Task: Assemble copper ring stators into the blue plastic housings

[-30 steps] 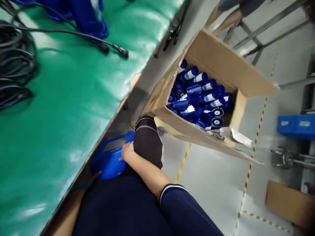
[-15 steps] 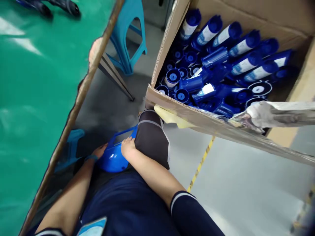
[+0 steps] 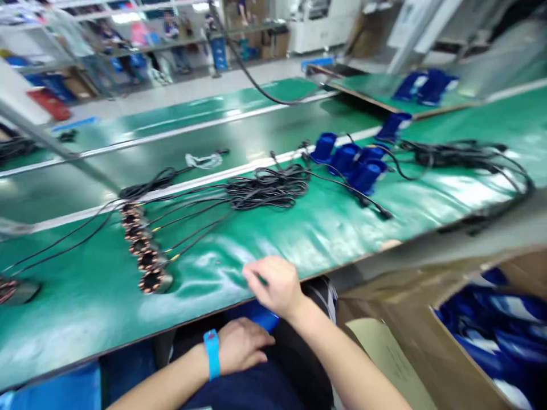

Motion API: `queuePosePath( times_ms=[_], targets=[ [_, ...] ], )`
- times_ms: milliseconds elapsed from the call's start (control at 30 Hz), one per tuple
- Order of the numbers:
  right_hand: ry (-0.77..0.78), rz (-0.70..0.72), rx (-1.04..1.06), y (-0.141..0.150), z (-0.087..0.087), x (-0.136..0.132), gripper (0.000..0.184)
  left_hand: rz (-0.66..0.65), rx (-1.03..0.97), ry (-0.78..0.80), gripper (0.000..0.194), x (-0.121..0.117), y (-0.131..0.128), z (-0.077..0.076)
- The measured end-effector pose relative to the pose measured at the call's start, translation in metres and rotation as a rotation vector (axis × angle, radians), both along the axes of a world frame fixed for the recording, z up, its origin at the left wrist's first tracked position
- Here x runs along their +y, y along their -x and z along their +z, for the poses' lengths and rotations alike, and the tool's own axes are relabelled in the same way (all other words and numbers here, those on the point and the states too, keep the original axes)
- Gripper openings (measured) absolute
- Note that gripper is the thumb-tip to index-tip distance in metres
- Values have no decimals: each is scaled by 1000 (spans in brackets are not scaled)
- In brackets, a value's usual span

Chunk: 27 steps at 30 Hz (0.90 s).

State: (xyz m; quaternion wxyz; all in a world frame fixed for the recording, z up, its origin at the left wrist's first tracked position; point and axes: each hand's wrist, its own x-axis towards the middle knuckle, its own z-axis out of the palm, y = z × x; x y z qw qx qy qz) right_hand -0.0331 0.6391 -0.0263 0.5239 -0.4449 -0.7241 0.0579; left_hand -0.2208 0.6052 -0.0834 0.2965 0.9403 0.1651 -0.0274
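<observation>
Black cable bundle (image 3: 270,189) on the table (image 3: 226,245) beyond the right hand (image 3: 274,285)

No legible lettering or numbers anywhere

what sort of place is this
Probably a factory assembly floor: copper-wound cores and coiled black cables sit on a long green bench, with a cardboard box of blue parts beside it.
</observation>
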Motion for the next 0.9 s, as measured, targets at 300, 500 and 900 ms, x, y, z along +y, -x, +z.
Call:
queuePosePath(
  times_ms=[300, 500, 900],
  targets=[
    [111, 339, -65, 96, 41, 97, 21, 910, -588, -884, 21, 47, 124, 99],
    [505, 602, -420, 121, 58, 129, 22, 875, -370, -789, 33, 63, 147, 69],
    [729, 659, -72, 112, 57, 146, 15, 858, -444, -472, 36, 70, 166, 82]
  ],
)
